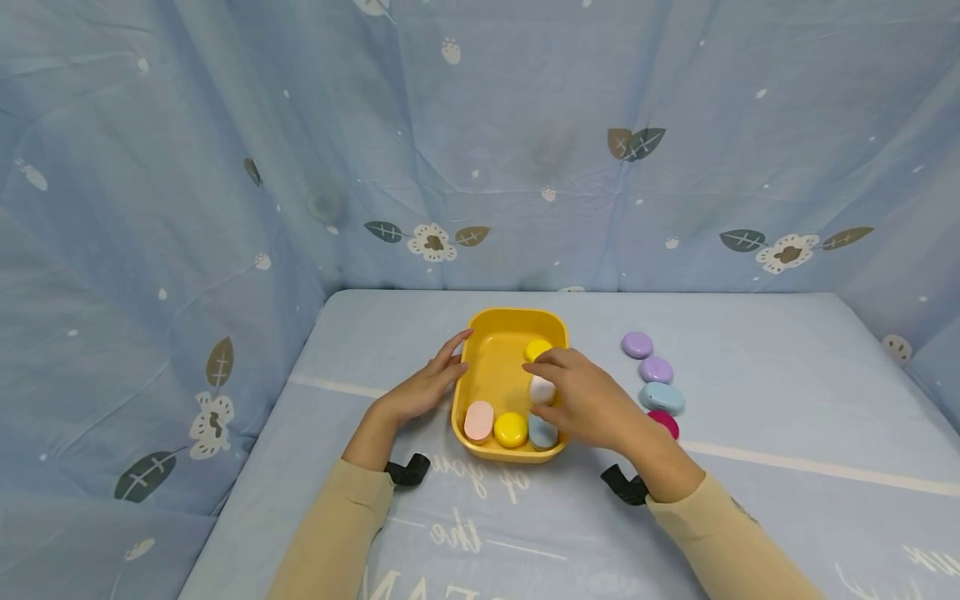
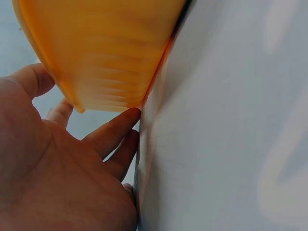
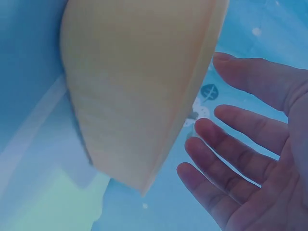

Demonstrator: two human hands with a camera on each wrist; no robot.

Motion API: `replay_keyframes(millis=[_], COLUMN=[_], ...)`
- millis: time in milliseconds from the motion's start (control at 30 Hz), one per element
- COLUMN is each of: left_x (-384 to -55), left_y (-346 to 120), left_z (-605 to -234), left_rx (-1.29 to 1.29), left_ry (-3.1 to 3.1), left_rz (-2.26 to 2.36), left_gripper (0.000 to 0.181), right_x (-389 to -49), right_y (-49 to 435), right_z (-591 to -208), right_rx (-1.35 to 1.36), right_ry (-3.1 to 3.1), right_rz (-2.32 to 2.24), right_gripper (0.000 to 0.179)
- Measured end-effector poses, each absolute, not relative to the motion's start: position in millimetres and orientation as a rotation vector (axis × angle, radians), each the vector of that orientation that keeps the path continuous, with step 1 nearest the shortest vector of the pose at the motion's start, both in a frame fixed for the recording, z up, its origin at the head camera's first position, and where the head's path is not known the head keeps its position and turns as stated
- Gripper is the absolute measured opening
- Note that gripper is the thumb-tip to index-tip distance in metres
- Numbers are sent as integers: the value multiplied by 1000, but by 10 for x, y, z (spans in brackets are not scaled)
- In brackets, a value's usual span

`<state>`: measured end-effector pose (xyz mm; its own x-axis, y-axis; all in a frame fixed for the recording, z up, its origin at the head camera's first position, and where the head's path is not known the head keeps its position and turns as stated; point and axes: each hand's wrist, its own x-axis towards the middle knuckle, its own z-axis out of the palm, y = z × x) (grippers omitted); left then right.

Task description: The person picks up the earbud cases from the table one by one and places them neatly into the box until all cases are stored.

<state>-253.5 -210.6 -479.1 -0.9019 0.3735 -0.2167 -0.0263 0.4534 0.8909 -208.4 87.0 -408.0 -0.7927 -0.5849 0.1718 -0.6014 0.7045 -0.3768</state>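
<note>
A deep yellow tray (image 1: 491, 354) stands on the cloth-covered table. My left hand (image 1: 422, 390) touches its left side, and in the left wrist view the thumb lies at the rim with the fingers spread along the wall. My right hand (image 1: 588, 398) hovers over the right side of the tray, above a small white piece (image 1: 542, 390). In the right wrist view no object shows between its slightly bent fingers (image 3: 231, 149). Also inside are a pink oval piece (image 1: 478, 421), a round yellow piece (image 1: 511, 429), a grey-blue piece (image 1: 543, 432) and another yellow piece (image 1: 537, 350), partly hidden by the hand.
Right of the tray, two round purple pieces (image 1: 637, 344), a light-blue oval piece (image 1: 662, 398) and a crimson piece (image 1: 664, 423) lie in a rough column. The right forearm partly covers the crimson one. A patterned blue curtain (image 1: 525, 167) hangs behind the table.
</note>
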Motion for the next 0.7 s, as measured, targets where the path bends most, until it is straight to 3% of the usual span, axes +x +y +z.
replay_keyframes(millis=[700], left_x=[-2509], left_y=[-2097], left_z=[-4759], left_rx=[242], left_ry=[2324], left_rz=[1427], left_gripper=[53], right_x=[-2093], right_y=[1459], right_z=[-4129], right_rx=[836], right_ry=[-2865], right_rz=[663], right_gripper=[58])
